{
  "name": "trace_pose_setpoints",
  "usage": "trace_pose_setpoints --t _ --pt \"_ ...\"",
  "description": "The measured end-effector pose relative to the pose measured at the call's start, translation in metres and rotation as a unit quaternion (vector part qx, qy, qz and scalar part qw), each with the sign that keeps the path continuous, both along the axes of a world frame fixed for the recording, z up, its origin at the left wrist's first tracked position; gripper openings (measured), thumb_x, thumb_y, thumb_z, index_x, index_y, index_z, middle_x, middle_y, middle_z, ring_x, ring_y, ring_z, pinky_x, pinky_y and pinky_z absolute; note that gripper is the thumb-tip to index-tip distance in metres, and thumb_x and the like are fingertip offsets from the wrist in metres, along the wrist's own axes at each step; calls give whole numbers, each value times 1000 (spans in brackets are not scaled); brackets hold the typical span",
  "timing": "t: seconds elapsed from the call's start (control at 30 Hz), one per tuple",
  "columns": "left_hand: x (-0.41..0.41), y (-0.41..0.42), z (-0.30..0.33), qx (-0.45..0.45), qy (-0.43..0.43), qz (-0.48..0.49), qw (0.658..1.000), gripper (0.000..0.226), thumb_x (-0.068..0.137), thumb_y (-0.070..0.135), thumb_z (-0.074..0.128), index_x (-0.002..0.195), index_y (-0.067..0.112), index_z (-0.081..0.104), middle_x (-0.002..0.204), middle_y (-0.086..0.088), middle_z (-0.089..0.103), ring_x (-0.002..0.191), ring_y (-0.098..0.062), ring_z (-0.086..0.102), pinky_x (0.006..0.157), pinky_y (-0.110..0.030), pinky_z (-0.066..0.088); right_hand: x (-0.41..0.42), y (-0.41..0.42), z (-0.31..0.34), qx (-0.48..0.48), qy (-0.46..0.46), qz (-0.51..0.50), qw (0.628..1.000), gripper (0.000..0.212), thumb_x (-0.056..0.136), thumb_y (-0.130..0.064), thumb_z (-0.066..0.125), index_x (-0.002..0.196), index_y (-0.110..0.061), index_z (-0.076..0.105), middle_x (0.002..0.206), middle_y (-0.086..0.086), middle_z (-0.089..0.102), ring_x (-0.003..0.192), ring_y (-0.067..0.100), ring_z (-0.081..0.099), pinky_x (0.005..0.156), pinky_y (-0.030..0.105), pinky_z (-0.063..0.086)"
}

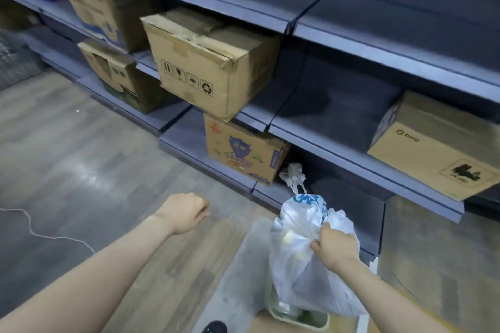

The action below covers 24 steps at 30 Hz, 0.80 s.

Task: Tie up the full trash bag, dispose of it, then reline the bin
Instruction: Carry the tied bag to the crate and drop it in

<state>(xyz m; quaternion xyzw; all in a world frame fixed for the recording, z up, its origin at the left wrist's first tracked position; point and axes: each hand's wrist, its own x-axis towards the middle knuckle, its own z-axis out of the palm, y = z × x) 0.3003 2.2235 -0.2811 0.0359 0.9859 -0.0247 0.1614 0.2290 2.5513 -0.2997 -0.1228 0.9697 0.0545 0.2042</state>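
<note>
The trash bag (303, 259), white and translucent with blue print near its top, hangs above the bin (300, 316), whose pale rim shows just under the bag's base at the bottom of the view; its knotted handles (293, 177) stick up at the far end. The right hand (334, 247) clutches a bunch of the plastic on the bag's side, not the knot, and that is the main risk: thin film gathered in a fist can stretch or tear under the load, or slide through the fingers, dropping the bag back onto the bin or spilling it on the floor (81, 157). The knot looks loose and could work open if the bag swings. The left hand (184, 212) hovers apart over the floor with fingers curled and nothing in it, so it gives no support underneath. A thin white cord (35, 230) trails across the floor at the left and could catch a foot on the way out; a dark shoe tip (215, 327) shows beside the bin. By count: one bag, one bin, two hands, one cord, and six cardboard boxes on the grey shelving (351, 127), the nearest the box with handling symbols (208, 65), though the dim far left end may hide more.
</note>
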Motion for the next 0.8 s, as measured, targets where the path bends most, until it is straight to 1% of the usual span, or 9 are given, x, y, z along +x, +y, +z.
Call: trace_pose_setpoints --t 0.07,0.13,0.23,0.33,0.5,0.6,0.67,0.73,0.8 --pt "13 -14 33 1 8 28 1000 34 99 40 35 102 13 55 114 -6 61 107 -27 59 83 -33 46 -3 -23 38 -7 10 38 999 18 92 -32 39 95 -16 31 88 1 54 85 24 53 78 33 30" --pt "23 -29 64 -4 12 58 998 34 100 39 35 102 13 55 114 -6 61 107 -26 58 83 -33 46 -8 -48 71 -11 14 71 997 19 91 -34 42 96 -17 38 95 3 59 94 25 58 80 32 34" --pt "42 -55 104 -15 16 102 995 33 100 38 35 107 13 56 116 -7 62 110 -26 58 85 -31 45 -15 -93 115 -23 22 120 992 20 89 -36 43 93 -17 39 89 1 51 81 24 47 76 32 31" --pt "62 -85 130 -23 15 145 989 33 100 38 35 107 13 56 117 -8 61 110 -28 58 86 -33 46 -18 -144 151 -28 36 170 984 22 89 -38 45 89 -17 38 89 2 49 79 22 43 70 30 30" --pt "94 -144 164 -45 20 206 977 35 100 39 35 112 13 55 122 -8 59 114 -27 57 92 -36 46 -15 -233 199 -45 54 235 969 30 89 -40 46 73 -18 35 93 2 44 95 24 54 71 29 33" --pt "110 -180 187 -66 34 248 966 35 100 37 36 118 12 54 125 -10 58 117 -29 56 92 -36 45 -14 -289 220 -65 73 274 957 25 89 -41 47 89 -17 39 103 8 49 111 25 53 75 30 34" --pt "120 -207 198 -68 44 276 958 35 100 38 37 117 12 54 124 -11 59 117 -29 56 91 -37 46 -13 -327 230 -73 89 301 947 25 89 -41 47 97 -17 47 109 7 51 113 26 52 76 31 34" --pt "131 -234 204 -65 51 302 950 35 99 38 38 115 12 55 123 -11 59 115 -30 57 90 -36 46 -12 -363 238 -78 100 316 940 35 89 -42 47 109 -14 53 115 6 53 112 26 53 74 31 36" --pt "140 -258 210 -61 58 327 941 34 99 38 39 112 12 55 123 -10 60 114 -30 57 89 -36 46 -14 -396 244 -99 99 330 934 31 88 -41 47 104 -14 51 109 5 53 111 25 53 71 29 35"
